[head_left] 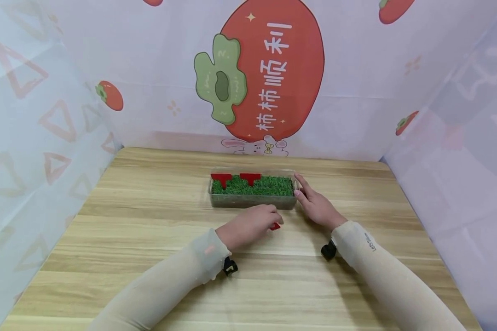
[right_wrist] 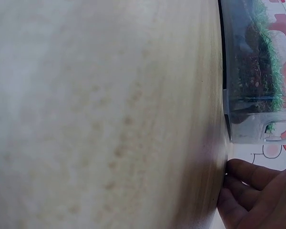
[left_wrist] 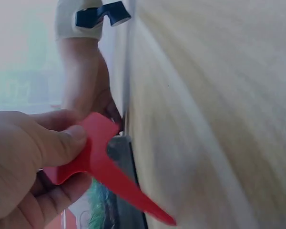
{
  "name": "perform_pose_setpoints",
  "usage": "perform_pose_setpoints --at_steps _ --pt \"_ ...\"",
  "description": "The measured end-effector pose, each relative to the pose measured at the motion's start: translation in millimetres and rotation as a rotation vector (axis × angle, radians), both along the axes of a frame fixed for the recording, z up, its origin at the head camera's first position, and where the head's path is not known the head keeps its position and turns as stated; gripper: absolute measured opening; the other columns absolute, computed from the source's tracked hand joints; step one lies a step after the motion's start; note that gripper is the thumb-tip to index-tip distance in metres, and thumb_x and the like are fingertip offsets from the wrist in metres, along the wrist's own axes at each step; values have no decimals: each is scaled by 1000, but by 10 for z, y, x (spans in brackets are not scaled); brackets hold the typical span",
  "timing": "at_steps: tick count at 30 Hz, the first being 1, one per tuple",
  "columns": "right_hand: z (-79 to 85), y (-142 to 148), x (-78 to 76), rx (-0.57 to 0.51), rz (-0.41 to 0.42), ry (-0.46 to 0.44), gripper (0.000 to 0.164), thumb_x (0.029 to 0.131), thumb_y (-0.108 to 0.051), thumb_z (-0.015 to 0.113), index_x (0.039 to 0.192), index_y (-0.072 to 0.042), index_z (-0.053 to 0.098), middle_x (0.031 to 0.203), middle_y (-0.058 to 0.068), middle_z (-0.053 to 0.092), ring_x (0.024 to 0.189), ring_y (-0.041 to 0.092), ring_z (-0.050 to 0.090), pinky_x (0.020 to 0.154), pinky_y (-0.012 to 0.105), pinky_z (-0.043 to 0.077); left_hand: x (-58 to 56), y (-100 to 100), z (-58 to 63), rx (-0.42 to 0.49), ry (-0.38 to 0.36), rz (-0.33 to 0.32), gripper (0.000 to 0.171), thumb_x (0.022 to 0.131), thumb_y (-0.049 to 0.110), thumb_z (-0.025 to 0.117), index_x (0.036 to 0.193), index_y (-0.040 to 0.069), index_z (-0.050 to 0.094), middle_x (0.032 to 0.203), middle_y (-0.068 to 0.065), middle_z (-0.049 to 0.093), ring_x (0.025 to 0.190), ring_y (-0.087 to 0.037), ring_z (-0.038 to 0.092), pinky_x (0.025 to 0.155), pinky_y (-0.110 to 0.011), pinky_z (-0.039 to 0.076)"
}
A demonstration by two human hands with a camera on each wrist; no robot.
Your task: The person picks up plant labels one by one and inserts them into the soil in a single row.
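My left hand (head_left: 250,224) pinches a red T-shaped plant label (left_wrist: 97,148) between thumb and fingers; its pointed stem slants down toward the table in the left wrist view. Most of the label is hidden behind the hand in the head view. Behind it stands a clear plastic box (head_left: 252,202) with green artificial grass (head_left: 273,186) inside. Two more red plant labels stand upright in the grass, one at the left end (head_left: 221,178), another (head_left: 250,177) near the middle. My right hand (head_left: 320,207) is at the box's right end, fingers loosely bent beside its handle (right_wrist: 279,131).
The box stands on a wood-grain table (head_left: 149,220), toward the back. A printed cloth backdrop (head_left: 356,92) rises behind the table's far edge, with more cloth along both sides. A small black camera (head_left: 328,250) sits at the right wrist, another (head_left: 229,266) at the left.
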State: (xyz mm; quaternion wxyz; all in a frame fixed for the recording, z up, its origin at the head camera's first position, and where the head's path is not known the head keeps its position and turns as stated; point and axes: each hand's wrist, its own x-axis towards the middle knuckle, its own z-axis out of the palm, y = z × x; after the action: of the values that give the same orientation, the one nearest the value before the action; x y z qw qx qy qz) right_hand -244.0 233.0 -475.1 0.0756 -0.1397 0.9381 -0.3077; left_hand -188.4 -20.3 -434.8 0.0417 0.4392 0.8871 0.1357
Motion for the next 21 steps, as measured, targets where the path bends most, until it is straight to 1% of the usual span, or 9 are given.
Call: perform_pose_setpoints --at_steps 1,2,4,7,12,18,21 --pt "-1 3 1 0 -1 -1 62 105 -59 26 160 -44 0 149 24 48 134 46 48 111 65 33 -9 -7 23 8 2 4 33 90 9 75 121 17 71 109 4 64 99 -9 62 88 -19 53" --pt "-2 4 3 0 -2 -3 62 105 -59 27 160 -44 0 149 24 48 134 46 48 111 65 33 -16 -13 48 8 20 10 35 90 6 74 123 17 71 109 3 65 100 -9 63 90 -20 53" --pt "-7 5 1 0 -3 -6 62 106 -58 27 159 -45 -1 149 24 47 135 46 47 111 65 33 -29 -21 92 17 25 31 38 90 4 73 125 17 71 109 3 66 99 -10 64 88 -21 54" --pt "-14 3 1 -4 -4 -10 61 107 -56 28 159 -46 -1 149 24 47 135 46 47 112 65 32 -46 -35 158 29 28 65 34 92 4 71 122 18 73 105 3 65 94 -9 64 83 -21 55" --pt "-22 11 9 -7 -4 -14 61 106 -57 26 159 -47 -2 150 25 47 134 46 47 112 65 32 -61 -60 279 63 34 90 25 93 11 71 117 18 75 104 2 64 90 -9 64 82 -22 56" --pt "-17 6 4 -12 -2 -12 61 107 -55 27 160 -45 -1 150 25 46 135 46 47 112 65 32 -109 -85 446 109 61 108 24 94 14 70 118 18 74 107 2 66 91 -9 66 84 -22 57" --pt "-12 4 1 -12 -3 -11 60 107 -54 28 160 -44 0 150 25 46 135 46 47 112 64 32 -140 -87 539 140 68 133 25 93 17 72 118 18 74 108 2 67 93 -8 65 84 -22 57"
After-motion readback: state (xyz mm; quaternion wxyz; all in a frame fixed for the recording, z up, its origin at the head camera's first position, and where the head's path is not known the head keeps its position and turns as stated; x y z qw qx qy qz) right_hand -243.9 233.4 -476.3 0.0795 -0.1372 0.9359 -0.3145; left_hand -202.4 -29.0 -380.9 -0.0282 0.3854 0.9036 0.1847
